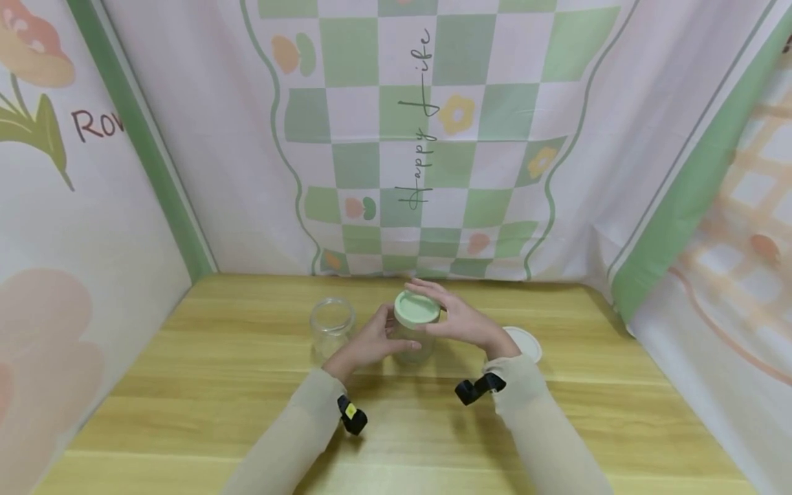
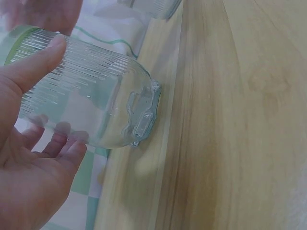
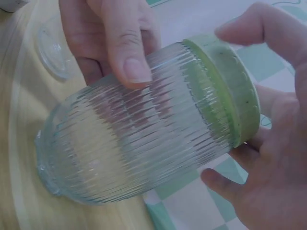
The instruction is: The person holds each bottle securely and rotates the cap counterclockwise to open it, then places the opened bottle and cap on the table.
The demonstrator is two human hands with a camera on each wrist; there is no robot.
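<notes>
A clear ribbed glass jar [image 3: 120,139] with a light green lid [image 1: 416,308] stands at the middle of the table. My left hand [image 1: 374,339] holds the jar's side, thumb on the near face and fingers round the far side, as the left wrist view shows. At the top, my right hand [image 1: 460,320] grips the lid by its edge, with the thumb and fingers on opposite sides of the rim. The jar's base [image 2: 144,115] is right at the wooden tabletop. Through the glass no contents show.
To the left of the hands stands a lidless clear glass jar [image 1: 333,326]. A round white lid [image 1: 524,344] shows behind my right wrist, which partly covers it. The wooden table [image 1: 216,385] meets a green-checked cloth [image 1: 408,158] at its back edge.
</notes>
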